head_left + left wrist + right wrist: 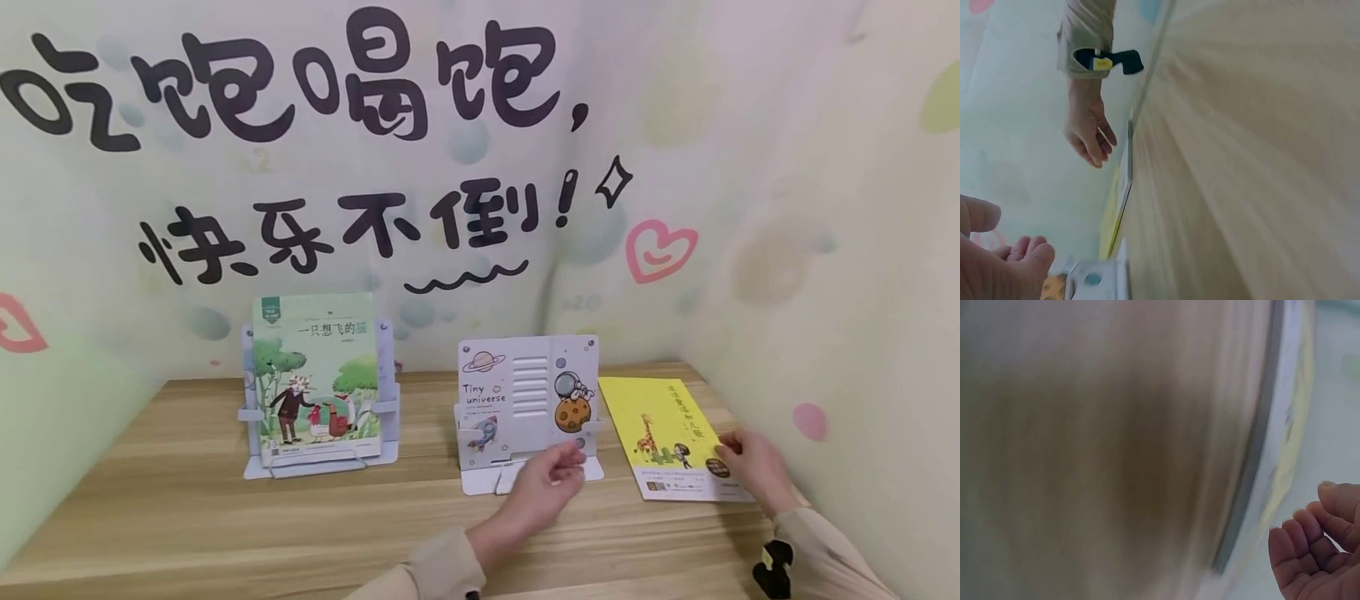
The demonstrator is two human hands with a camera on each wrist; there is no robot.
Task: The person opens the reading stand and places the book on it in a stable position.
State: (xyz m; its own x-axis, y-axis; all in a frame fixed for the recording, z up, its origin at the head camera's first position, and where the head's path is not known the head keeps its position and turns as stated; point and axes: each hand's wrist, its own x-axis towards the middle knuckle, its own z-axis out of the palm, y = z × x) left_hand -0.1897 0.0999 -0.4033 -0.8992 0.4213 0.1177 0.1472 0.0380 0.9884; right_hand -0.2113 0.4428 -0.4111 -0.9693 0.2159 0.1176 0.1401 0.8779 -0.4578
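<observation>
A yellow book (663,425) with a giraffe and a child on its cover lies flat on the table at the right. Over its right edge hovers my right hand (753,471), fingers (1300,540) loosely bent and holding nothing; in the left wrist view a small gap shows between that hand (1090,128) and the book (1124,181). My left hand (542,492) is in front of the white "Tiny universe" book stand (531,400), its fingers relaxed with nothing in them. That stand bears no book, and my left hand hides part of its base.
Left of it, a second stand (388,454) holds a green picture book (318,375) upright. Both stand on the wooden table (225,525). A wall (420,175) with large black lettering rises behind, and another wall (862,317) borders the right side.
</observation>
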